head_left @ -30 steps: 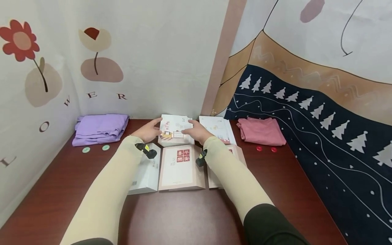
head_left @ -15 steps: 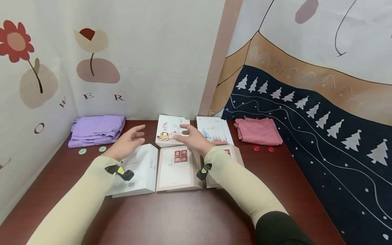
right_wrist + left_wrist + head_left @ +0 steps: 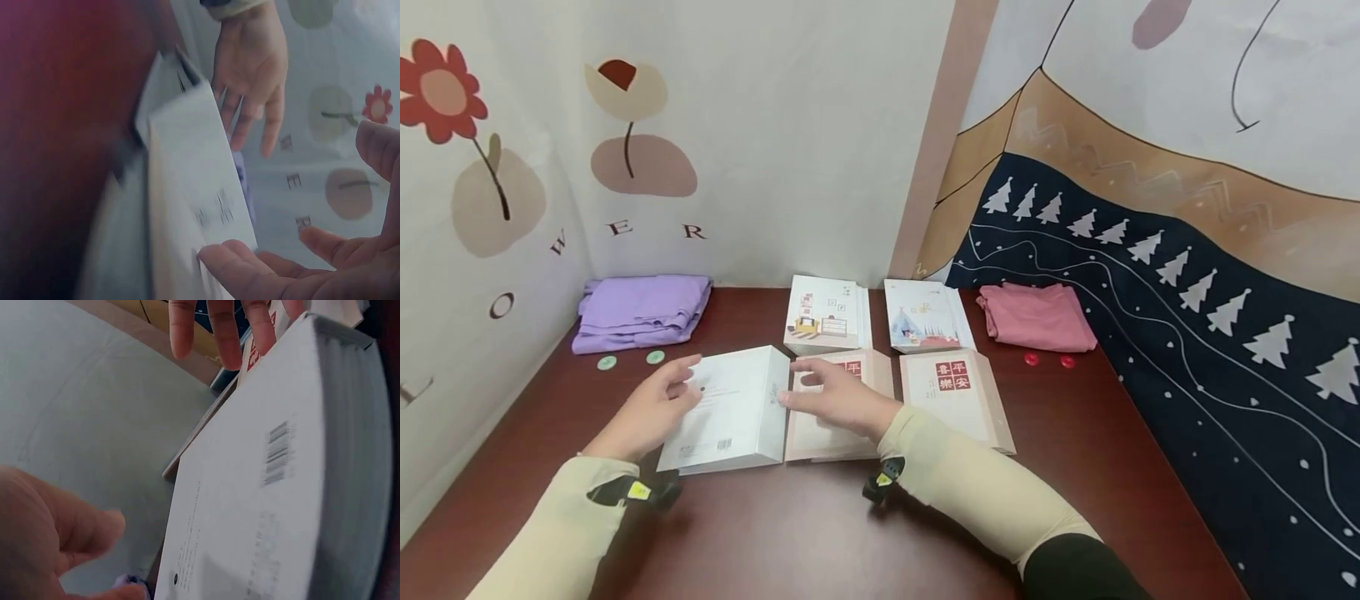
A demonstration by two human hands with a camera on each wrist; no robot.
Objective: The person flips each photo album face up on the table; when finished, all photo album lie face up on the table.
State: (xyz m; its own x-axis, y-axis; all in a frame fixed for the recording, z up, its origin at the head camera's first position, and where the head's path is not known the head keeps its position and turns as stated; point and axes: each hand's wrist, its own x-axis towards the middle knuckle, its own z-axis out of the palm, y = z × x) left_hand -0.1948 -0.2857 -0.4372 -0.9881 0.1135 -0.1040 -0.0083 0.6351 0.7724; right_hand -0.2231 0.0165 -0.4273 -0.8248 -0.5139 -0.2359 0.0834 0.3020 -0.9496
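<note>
A thick white book [image 3: 730, 408] lies back cover up, its barcode near the close edge. At its left side is my left hand [image 3: 651, 408], fingers loosely bent and holding nothing. My right hand [image 3: 842, 400] reaches over a cream book [image 3: 831, 433] with a red character label, its thumb and fingers spread at the white book's spine. The left wrist view shows the white book [image 3: 250, 456] between my left hand [image 3: 56, 531] and the right fingers [image 3: 222, 331]. From the right wrist, the right hand's fingertips [image 3: 219, 256] overlap the book's spine [image 3: 194, 162].
Another cream book [image 3: 955, 404] lies at the right. Behind stand two white illustrated stacks [image 3: 823, 312], [image 3: 925, 317]. Folded purple cloth [image 3: 643, 312] with green buttons [image 3: 656, 357] sits far left; folded pink cloth [image 3: 1037, 317] with red buttons [image 3: 1067, 362] sits right. Printed curtains enclose the table's back.
Both hands have left the back left illustrated stack. The left hand moved left and nearer to the white book's outer side; the right hand came down and left to its spine.
</note>
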